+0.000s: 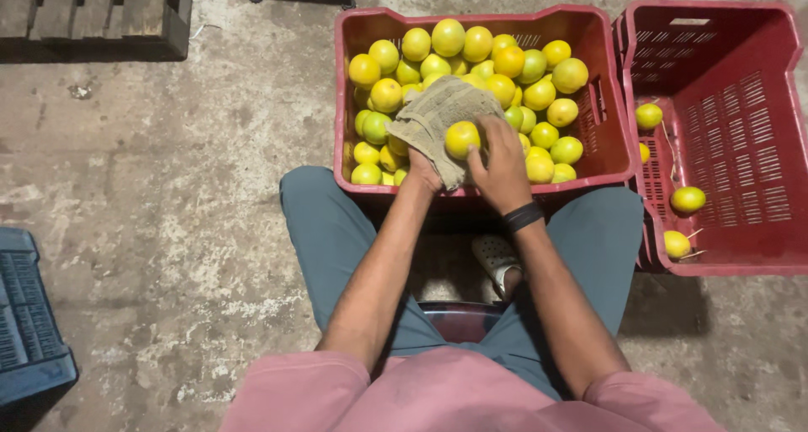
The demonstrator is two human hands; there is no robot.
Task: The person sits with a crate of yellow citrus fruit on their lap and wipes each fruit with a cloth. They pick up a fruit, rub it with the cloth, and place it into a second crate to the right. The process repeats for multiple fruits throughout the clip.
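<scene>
A red crate [362, 28] full of yellow and green citrus fruits sits between my knees. My left hand [423, 169] holds a beige cloth [438, 112] over the fruit pile; most of that hand is under the cloth. My right hand [502, 167] grips one yellow fruit [462, 138] and presses it against the cloth. A black band circles my right wrist.
A second red crate [741, 129] at the right holds only a few yellow fruits [688, 199]. A blue crate [25, 323] lies at the left edge, a dark wooden pallet [101, 11] at the top left. The floor is worn concrete.
</scene>
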